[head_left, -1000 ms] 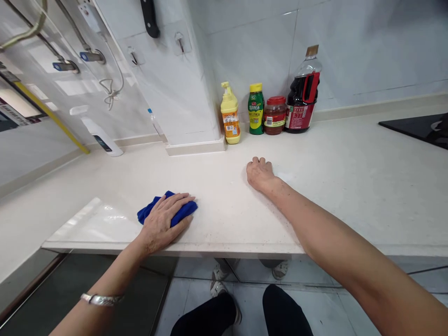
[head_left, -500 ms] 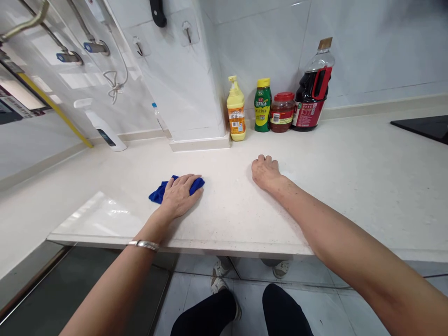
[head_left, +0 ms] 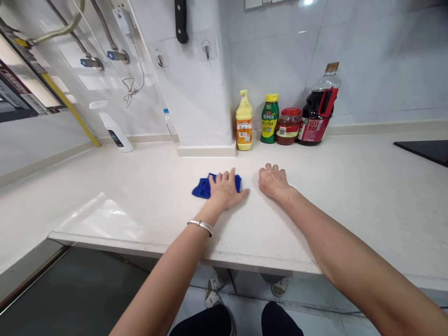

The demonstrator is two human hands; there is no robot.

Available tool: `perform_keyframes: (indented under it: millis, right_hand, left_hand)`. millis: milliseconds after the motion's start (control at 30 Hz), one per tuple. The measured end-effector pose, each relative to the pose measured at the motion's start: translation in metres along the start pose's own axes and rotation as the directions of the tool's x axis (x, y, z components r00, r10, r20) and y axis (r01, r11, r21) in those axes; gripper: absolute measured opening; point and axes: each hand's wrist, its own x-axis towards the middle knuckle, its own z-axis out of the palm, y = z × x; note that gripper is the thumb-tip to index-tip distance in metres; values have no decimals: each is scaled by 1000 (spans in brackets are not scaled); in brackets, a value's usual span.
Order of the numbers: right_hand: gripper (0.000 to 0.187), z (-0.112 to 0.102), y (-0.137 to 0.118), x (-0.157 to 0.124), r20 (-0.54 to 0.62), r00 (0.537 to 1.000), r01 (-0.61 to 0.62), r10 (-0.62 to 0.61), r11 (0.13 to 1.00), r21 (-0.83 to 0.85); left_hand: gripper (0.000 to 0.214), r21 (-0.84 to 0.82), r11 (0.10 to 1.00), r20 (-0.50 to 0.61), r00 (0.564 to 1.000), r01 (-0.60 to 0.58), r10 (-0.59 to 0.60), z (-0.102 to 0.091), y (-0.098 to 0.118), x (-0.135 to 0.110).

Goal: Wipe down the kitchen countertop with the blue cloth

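My left hand lies flat on a crumpled blue cloth, pressing it to the white countertop. Its fingers are spread and the thumb points off to the right, past the cloth. A silver bangle circles the left wrist. Just to the right, my right hand rests on the counter with its fingers curled under. The palm side is hidden, so anything inside it cannot be seen.
Along the back wall stand a yellow pump bottle, a green squeeze bottle, a red-lidded jar and a large dark sauce bottle. A white spray bottle is at left, a black panel at right.
My left hand has slid right with the blue cloth, nearer to my right hand, and its fingers are spread wider. My right hand stays curled on the counter. The camera view has shifted slightly.
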Motion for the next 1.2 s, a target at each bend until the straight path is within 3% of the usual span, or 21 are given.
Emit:
perform_keyframes:
  millis: [100, 167, 233, 300, 333, 400, 500, 600, 733, 833, 933, 1100, 1200]
  right_hand:
    - [39, 0, 15, 10, -172, 985, 15, 31, 965, 261]
    - [43, -3, 18, 13, -321, 945, 93, 56, 897, 431]
    - [44, -4, 9, 9, -434, 901, 237, 4, 832, 501]
    - [46, -3, -10, -4, -473, 869, 396, -145, 779, 487]
    - [48, -1, -21, -12, -458, 857, 456, -236, 761, 461]
    - [53, 2, -42, -26, -348, 848, 517, -399, 767, 379]
    - [63, 2, -61, -39, -45, 885, 458, -464, 846, 274]
    - [64, -5, -64, -45, 132, 883, 415, -450, 881, 227]
    - [64, -16, -54, -67, 152, 859, 458, -489, 866, 201]
    - [67, -21, -34, -97, 146, 832, 498, -535, 837, 227]
    - [68, -24, 5, -128, 143, 829, 497, -541, 828, 259]
    - [69, -25, 103, -171, 127, 935, 297, -330, 928, 227]
    - [71, -20, 170, -189, 170, 964, 161, -202, 960, 230]
  left_hand:
    - [113, -213, 956, 114, 967, -201, 228, -15, 18, -26]
    - [108, -401, 876, 110, 935, -269, 337, -30, 6, -45]
    - [95, -456, 846, -3, 951, -278, 311, -43, -28, -64]
    - [80, -370, 908, -92, 981, -194, 172, -47, -79, -81]
    - [76, -307, 949, -102, 994, -79, 50, -46, -107, -89]
    - [70, -148, 970, -54, 977, 195, -205, -40, -159, -104]
    - [66, -9, 948, -69, 946, 317, -317, -29, -210, -123]
    - [67, -36, 943, -102, 937, 332, -334, -24, -219, -134]
    - [71, -82, 934, -87, 931, 348, -355, -27, -210, -135]
    - [72, -91, 937, -60, 937, 337, -343, -29, -210, -136]
    - [76, -53, 943, -45, 942, 329, -331, -29, -212, -138]
    - [76, 8, 953, -33, 953, 301, -301, -29, -209, -137]
    - [77, 31, 966, -25, 967, 255, -254, -31, -214, -135]
